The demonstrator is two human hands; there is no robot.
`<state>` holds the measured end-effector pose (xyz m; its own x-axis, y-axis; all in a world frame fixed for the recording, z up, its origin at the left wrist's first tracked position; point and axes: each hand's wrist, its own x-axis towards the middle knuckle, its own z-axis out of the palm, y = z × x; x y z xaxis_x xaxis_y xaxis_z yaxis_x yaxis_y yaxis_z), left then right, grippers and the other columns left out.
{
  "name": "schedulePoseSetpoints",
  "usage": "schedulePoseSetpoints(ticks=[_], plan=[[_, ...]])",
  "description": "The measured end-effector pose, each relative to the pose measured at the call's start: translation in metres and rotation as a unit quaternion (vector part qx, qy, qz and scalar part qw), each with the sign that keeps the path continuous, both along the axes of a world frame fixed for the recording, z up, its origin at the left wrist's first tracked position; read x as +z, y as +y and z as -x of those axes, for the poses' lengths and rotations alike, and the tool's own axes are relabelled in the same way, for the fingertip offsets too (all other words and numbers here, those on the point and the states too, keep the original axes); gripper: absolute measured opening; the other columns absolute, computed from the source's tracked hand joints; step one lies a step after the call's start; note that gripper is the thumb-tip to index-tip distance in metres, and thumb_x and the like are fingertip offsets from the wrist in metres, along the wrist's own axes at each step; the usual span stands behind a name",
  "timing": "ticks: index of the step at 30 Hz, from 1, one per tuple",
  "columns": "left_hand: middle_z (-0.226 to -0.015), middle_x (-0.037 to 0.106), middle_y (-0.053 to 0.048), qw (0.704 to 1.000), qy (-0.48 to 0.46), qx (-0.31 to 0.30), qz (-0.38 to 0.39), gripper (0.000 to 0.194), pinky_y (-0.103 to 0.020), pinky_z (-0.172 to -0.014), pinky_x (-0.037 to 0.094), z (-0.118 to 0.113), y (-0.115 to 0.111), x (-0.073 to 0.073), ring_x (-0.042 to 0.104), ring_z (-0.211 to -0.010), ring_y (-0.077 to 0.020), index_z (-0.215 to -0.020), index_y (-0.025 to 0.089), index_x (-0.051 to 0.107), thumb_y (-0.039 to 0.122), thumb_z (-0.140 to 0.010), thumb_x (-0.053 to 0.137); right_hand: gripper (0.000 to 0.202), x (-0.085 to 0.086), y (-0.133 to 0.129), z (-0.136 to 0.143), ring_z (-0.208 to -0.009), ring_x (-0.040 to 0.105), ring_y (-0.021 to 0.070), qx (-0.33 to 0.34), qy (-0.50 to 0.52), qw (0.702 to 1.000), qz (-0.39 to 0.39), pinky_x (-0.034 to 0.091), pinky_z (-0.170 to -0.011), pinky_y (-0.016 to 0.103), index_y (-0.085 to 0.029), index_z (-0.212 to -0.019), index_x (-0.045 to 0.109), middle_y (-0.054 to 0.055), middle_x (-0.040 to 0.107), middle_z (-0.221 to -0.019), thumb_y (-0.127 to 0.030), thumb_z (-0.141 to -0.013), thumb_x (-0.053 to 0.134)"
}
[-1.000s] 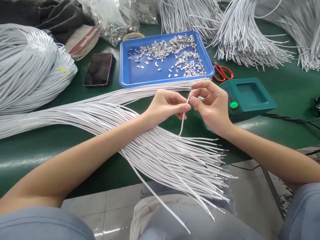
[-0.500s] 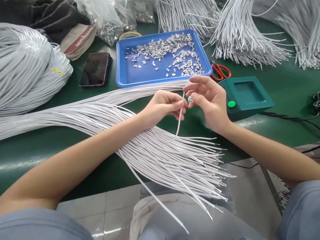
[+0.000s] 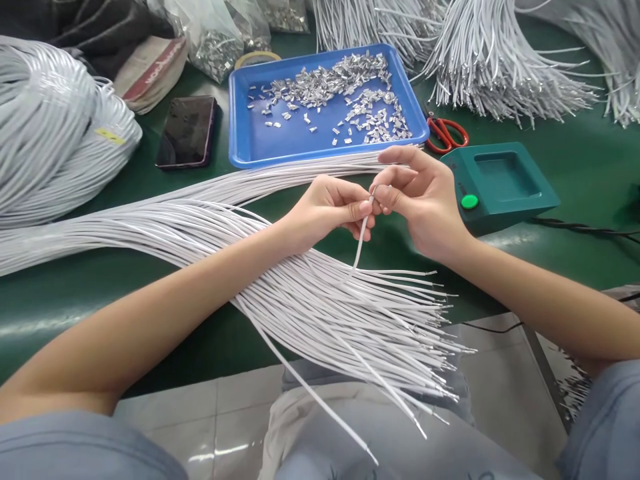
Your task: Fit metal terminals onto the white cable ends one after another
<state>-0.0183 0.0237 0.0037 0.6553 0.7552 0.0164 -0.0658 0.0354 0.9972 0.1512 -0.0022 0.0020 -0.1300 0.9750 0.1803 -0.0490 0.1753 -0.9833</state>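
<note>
My left hand (image 3: 345,208) pinches a thin white wire (image 3: 359,247) between thumb and forefinger, close to its upper end. The wire bends down from there to a spread bundle of white wires (image 3: 320,293) under my left forearm. Thumb and forefinger of my right hand (image 3: 417,197) are closed at the wire's tip, touching the left fingertips. A small metal terminal is in that right-hand pinch, mostly covered by the fingers; whether the tip sits inside it I cannot tell. Behind the hands, a blue tray (image 3: 270,143) carries many loose metal terminals (image 3: 325,83).
Right of my right hand stands a green device (image 3: 505,180) with a green button and a cable. Red-handled scissors (image 3: 447,135) lie beside the tray. A phone (image 3: 187,132), a coiled wire bundle (image 3: 50,133), bags of metal pieces (image 3: 215,50) and more wire bundles (image 3: 480,67) surround it.
My right hand's thumb and forefinger have come in to the wire's tip; a small gap lay between them before. The left hand keeps its hold. The view has shifted slightly.
</note>
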Motion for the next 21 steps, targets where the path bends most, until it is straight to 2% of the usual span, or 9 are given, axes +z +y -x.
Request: schedulePoseSetpoints(ticks=[4,7,15,21], plan=[[-0.063,0.069,-0.004,1.000,-0.011,-0.006,0.001,0.041,-0.022,-0.053,0.057,0.0002,-0.0008,0.0003,0.068,-0.056,-0.0140,-0.068,0.012,0.069,0.051,-0.068,0.081,0.032,-0.0003,0.0020,-0.0032,-0.062,0.059,0.0108,0.054,0.025,0.997,0.051,0.052,-0.053,0.027,-0.026,-0.099,0.059,-0.004,0.059,-0.072,-0.035,-0.074,0.077],[-0.064,0.069,-0.004,1.000,-0.009,-0.005,0.005,0.041,-0.022,-0.053,0.057,0.0001,-0.0010,-0.0001,0.068,-0.057,-0.0143,-0.068,0.013,0.069,0.051,-0.068,0.081,0.030,0.0016,0.0005,-0.0028,-0.062,0.058,0.0101,0.062,0.025,0.996,0.051,0.052,-0.052,0.026,-0.026,-0.097,0.057,-0.004,0.059,-0.077,-0.036,-0.075,0.075],[-0.064,0.067,-0.004,1.000,-0.005,0.004,0.009,0.043,-0.023,-0.054,0.057,0.0009,0.0002,-0.0007,0.068,-0.057,-0.0146,-0.069,0.012,0.067,0.053,-0.069,0.080,0.012,0.0005,-0.0040,0.0028,-0.068,0.056,0.0124,-0.007,-0.028,0.999,-0.038,0.055,-0.057,0.029,-0.026,-0.089,0.054,-0.002,0.053,-0.075,-0.025,-0.081,0.063],[-0.068,0.068,-0.003,0.999,-0.027,0.000,0.034,0.038,-0.021,-0.055,0.056,0.0024,0.0021,-0.0014,0.068,-0.059,-0.0130,-0.073,0.012,0.068,0.049,-0.072,0.079,0.013,0.0013,-0.0067,0.0037,-0.084,0.063,0.0152,-0.040,-0.012,0.997,-0.064,0.054,-0.057,0.026,-0.027,-0.094,0.057,0.000,0.062,-0.087,-0.027,-0.082,0.063]])
